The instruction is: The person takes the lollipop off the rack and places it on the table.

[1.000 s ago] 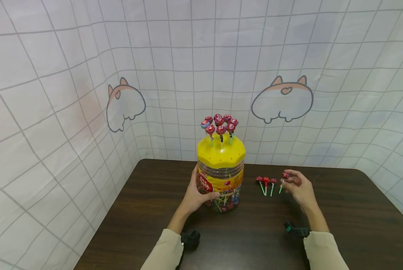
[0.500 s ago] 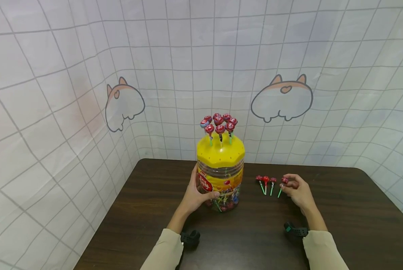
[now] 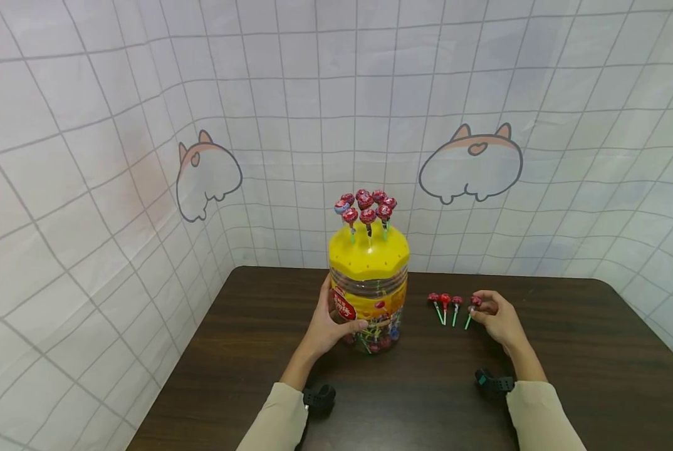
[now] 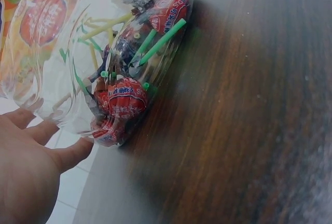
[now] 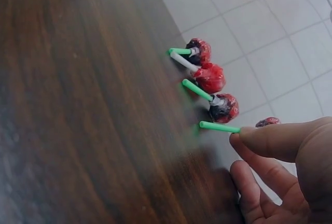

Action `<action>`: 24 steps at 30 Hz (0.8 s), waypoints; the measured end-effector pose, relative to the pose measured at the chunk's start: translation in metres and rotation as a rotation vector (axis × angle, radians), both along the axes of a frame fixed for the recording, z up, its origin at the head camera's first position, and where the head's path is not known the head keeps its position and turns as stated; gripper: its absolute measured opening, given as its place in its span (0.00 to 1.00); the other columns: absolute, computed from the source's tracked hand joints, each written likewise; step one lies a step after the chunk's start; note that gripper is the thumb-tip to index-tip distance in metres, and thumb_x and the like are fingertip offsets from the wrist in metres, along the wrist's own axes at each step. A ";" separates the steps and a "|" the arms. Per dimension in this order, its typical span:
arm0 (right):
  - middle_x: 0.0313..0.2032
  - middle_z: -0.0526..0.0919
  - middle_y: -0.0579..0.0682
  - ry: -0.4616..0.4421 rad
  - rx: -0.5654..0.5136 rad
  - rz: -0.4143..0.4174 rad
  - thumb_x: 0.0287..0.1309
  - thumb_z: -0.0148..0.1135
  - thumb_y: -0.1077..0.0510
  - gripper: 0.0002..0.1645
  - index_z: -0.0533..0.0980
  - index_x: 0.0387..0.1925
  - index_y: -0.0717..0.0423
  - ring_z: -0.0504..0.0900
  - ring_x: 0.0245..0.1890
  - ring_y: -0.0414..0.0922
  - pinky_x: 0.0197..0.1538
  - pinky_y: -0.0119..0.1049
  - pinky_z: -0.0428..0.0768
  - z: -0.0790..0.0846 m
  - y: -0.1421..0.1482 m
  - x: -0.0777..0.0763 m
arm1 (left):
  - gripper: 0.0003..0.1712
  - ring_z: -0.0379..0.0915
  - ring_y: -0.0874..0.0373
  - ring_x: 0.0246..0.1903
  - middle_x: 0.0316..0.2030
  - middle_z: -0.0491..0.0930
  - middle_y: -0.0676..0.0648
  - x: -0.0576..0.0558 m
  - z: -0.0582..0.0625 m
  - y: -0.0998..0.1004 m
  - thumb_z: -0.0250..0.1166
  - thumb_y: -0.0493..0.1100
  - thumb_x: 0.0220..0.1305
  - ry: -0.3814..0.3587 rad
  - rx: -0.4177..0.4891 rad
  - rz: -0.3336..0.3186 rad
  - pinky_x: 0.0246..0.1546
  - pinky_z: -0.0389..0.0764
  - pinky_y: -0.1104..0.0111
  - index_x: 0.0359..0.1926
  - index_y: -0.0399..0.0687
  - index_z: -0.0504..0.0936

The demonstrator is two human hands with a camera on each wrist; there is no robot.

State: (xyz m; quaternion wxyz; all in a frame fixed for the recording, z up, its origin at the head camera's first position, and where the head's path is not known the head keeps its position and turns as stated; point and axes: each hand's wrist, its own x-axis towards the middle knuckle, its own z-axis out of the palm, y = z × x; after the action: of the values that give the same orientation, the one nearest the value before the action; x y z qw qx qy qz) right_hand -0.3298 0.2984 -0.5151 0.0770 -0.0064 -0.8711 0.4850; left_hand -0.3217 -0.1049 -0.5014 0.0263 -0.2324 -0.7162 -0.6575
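A clear plastic jar (image 3: pixel 393 307) with a yellow lid (image 3: pixel 365 263) stands upright on the table. Several red-wrapped lollipops (image 3: pixel 367 216) and one bluish one (image 3: pixel 341 207) stick up from the lid, stems down. My left hand (image 3: pixel 326 329) grips the jar's left side, thumb across the front; its other fingers are partly hidden behind the jar. More wrapped lollipops (image 4: pixel 127 98) show through the jar wall. To the right, my right hand (image 3: pixel 497 316) pinches a lollipop (image 5: pixel 220 127) with a green stick between thumb and forefinger; the hand partly covers its head.
Three more lollipops (image 3: pixel 445 300) lie in a loose row on the dark wooden table (image 3: pixel 404 401), between the jar and my right hand. A white grid-patterned cloth (image 3: pixel 314 138) with cartoon animal prints hangs behind and beside the table.
My right hand has shifted slightly left and down and holds the rightmost lollipop, its hold settling nearer the stick. My left hand and the jar have stayed put.
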 end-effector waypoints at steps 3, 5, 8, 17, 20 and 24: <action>0.49 0.84 0.65 -0.004 0.006 0.008 0.66 0.65 0.65 0.27 0.70 0.64 0.63 0.77 0.37 0.29 0.40 0.26 0.77 0.000 0.001 -0.001 | 0.65 0.66 0.49 0.69 0.72 0.65 0.50 0.001 0.000 0.000 0.78 0.57 0.56 -0.007 -0.003 0.009 0.71 0.65 0.40 0.80 0.76 0.40; 0.49 0.84 0.65 -0.008 0.009 0.015 0.66 0.66 0.65 0.27 0.70 0.64 0.64 0.77 0.38 0.30 0.40 0.26 0.77 0.001 0.001 -0.001 | 0.65 0.66 0.50 0.69 0.72 0.65 0.51 0.002 0.001 0.001 0.78 0.57 0.56 -0.009 -0.006 0.012 0.71 0.65 0.40 0.80 0.78 0.39; 0.49 0.84 0.66 -0.014 0.014 0.019 0.65 0.66 0.65 0.27 0.70 0.64 0.64 0.78 0.38 0.34 0.39 0.27 0.77 0.001 0.001 -0.002 | 0.65 0.66 0.50 0.69 0.72 0.65 0.51 0.003 0.002 0.002 0.78 0.58 0.56 -0.014 -0.011 0.016 0.72 0.65 0.41 0.80 0.80 0.39; 0.51 0.82 0.69 -0.030 0.091 0.041 0.63 0.66 0.66 0.26 0.73 0.61 0.65 0.79 0.45 0.51 0.40 0.34 0.76 0.000 0.002 -0.009 | 0.64 0.66 0.49 0.70 0.72 0.65 0.51 0.002 0.001 0.001 0.78 0.58 0.56 -0.001 -0.010 0.008 0.71 0.66 0.40 0.80 0.78 0.40; 0.53 0.81 0.69 -0.042 0.113 0.040 0.62 0.66 0.66 0.26 0.73 0.61 0.65 0.77 0.45 0.53 0.41 0.36 0.74 0.000 0.003 -0.011 | 0.65 0.66 0.49 0.69 0.72 0.65 0.51 0.002 0.001 0.000 0.78 0.58 0.56 0.003 -0.008 0.005 0.71 0.66 0.40 0.80 0.78 0.40; 0.56 0.79 0.70 -0.070 0.122 0.042 0.63 0.67 0.64 0.27 0.73 0.62 0.65 0.74 0.44 0.53 0.40 0.37 0.72 0.002 0.004 -0.012 | 0.65 0.67 0.50 0.69 0.72 0.66 0.51 0.001 0.001 0.000 0.78 0.58 0.56 0.006 -0.005 0.003 0.71 0.67 0.41 0.80 0.78 0.39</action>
State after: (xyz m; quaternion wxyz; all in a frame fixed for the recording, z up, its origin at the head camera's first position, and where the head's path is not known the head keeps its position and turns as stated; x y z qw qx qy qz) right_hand -0.3419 0.3026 -0.5134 0.0366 -0.0002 -0.9010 0.4323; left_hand -0.3204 -0.1044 -0.5009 0.0288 -0.2336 -0.7180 -0.6550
